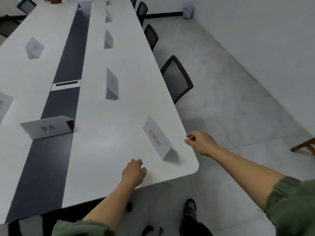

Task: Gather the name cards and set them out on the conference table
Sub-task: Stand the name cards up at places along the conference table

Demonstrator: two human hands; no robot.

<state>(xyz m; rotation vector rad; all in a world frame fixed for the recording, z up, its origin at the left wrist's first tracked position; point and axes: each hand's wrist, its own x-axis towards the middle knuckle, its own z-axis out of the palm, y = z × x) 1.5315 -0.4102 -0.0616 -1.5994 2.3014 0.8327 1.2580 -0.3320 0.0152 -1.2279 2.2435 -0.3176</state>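
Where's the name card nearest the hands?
In the head view, the name card stands near the front right corner of the table, between the left hand and the right hand.

Black mesh chairs [176, 79] stand in a row on the grey floor [238, 116], wooden furniture [305, 145] well apart.

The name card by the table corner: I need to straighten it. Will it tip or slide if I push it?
Likely light and easily creased: the name card looks like folded paper. Its wide tent base suggests it would slide on the smooth table rather than tip. Standing near the edge, it might get pushed off.
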